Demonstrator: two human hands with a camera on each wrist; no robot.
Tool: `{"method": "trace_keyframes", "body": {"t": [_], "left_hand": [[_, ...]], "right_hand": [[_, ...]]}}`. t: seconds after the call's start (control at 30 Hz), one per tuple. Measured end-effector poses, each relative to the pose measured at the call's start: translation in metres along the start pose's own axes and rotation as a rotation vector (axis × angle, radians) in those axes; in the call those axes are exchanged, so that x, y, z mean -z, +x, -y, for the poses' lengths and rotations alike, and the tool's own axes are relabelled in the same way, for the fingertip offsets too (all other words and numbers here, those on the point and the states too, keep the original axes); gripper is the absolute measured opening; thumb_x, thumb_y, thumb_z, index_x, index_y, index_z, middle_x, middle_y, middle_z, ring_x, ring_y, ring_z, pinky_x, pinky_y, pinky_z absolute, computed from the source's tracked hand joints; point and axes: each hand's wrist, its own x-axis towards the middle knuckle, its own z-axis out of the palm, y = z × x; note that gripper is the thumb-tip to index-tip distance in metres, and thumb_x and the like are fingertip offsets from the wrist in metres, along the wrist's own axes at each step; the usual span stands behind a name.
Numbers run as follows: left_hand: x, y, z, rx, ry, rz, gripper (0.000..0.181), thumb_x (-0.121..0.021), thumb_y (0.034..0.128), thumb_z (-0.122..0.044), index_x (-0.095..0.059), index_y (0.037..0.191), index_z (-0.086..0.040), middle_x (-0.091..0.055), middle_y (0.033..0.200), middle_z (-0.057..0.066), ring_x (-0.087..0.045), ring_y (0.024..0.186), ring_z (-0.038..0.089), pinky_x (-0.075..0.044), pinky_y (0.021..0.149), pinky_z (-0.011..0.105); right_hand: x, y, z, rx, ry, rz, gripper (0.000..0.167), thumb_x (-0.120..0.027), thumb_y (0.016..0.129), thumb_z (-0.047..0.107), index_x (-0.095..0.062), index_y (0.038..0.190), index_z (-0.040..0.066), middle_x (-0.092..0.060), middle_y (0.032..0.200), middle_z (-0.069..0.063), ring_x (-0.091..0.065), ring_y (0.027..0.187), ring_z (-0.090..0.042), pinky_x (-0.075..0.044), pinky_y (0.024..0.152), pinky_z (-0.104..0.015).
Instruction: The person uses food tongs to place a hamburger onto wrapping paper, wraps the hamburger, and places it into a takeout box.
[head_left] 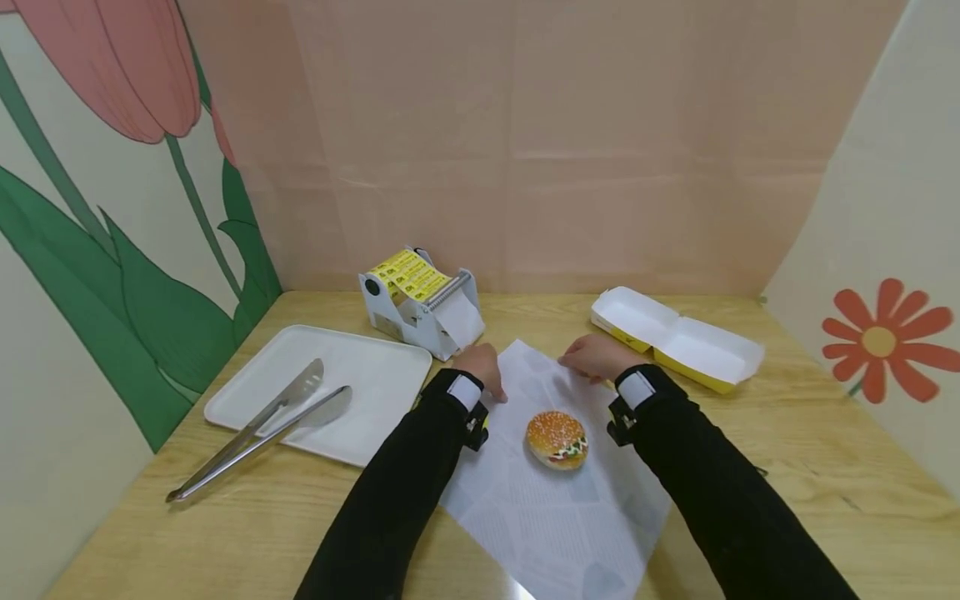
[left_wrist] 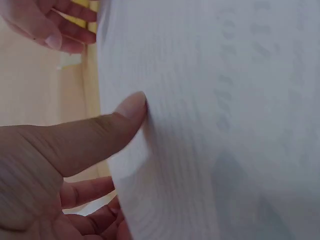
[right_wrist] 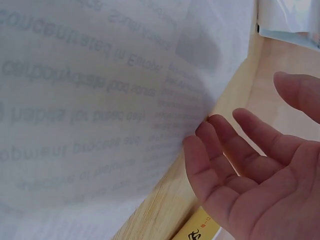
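A sesame-bun hamburger (head_left: 557,439) sits on a sheet of white wrapping paper (head_left: 517,508) with grey newspaper-style print. My left hand (head_left: 480,368) pinches the paper's far left edge. In the left wrist view its thumb (left_wrist: 132,106) lies on the paper's face, with the other fingers partly hidden behind the edge. At the far right edge is my right hand (head_left: 596,357). In the right wrist view its loosely bent fingertips (right_wrist: 195,145) touch or nearly touch the paper edge, while the thumb stands apart. The hamburger does not show in either wrist view.
At the left, metal tongs (head_left: 240,450) lie across a white tray (head_left: 382,342). A label dispenser (head_left: 420,308) with a yellow roll stands behind my left hand. An opened white-and-yellow burger box (head_left: 708,346) lies beyond my right hand. Walls enclose the wooden table (head_left: 810,467) behind and at both sides.
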Motion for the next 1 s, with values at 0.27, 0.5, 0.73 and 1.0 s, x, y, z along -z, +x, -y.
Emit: {"method": "trace_keyframes", "body": {"t": [0.27, 0.5, 0.73, 1.0], "left_hand": [[0.002, -0.007, -0.008, -0.056, 0.023, -0.056, 0.041, -0.085, 0.0745, -0.026, -0.067, 0.106, -0.007, -0.068, 0.098, 0.005, -0.063, 0.088, 0.021, -0.050, 0.078, 0.031], [0.007, -0.010, -0.010, -0.118, -0.092, -0.170, 0.010, -0.062, 0.0891, -0.007, -0.072, 0.089, -0.006, -0.069, 0.088, 0.006, -0.052, 0.067, 0.017, -0.039, 0.058, 0.027], [0.022, -0.020, -0.012, -0.230, -0.139, -0.159, 0.017, -0.063, 0.0914, -0.010, -0.073, 0.104, -0.007, -0.071, 0.097, 0.005, -0.058, 0.075, 0.015, -0.045, 0.065, 0.026], [0.037, -0.040, -0.015, -0.275, -0.172, -0.092, 0.019, -0.063, 0.0943, -0.015, -0.072, 0.110, -0.009, -0.069, 0.104, 0.004, -0.062, 0.089, 0.017, -0.048, 0.075, 0.028]], "right_hand": [[-0.002, 0.002, -0.003, 0.060, -0.098, -0.036, 0.045, -0.057, 0.097, 0.032, -0.058, 0.125, -0.004, -0.063, 0.114, -0.016, -0.057, 0.099, -0.027, -0.048, 0.085, -0.039], [-0.004, -0.001, 0.005, 0.127, -0.091, -0.101, 0.047, -0.058, 0.097, 0.024, -0.050, 0.132, -0.005, -0.055, 0.128, -0.026, -0.054, 0.114, -0.038, -0.045, 0.095, -0.049], [0.003, -0.001, 0.013, 0.300, -0.079, -0.242, 0.053, -0.063, 0.093, 0.010, -0.042, 0.140, -0.002, -0.048, 0.136, -0.027, -0.048, 0.122, -0.043, -0.043, 0.098, -0.053], [0.003, -0.020, 0.023, 0.415, -0.155, -0.264, 0.015, -0.064, 0.093, 0.012, -0.067, 0.106, 0.004, -0.067, 0.109, -0.017, -0.062, 0.095, -0.030, -0.051, 0.078, -0.043]]}}
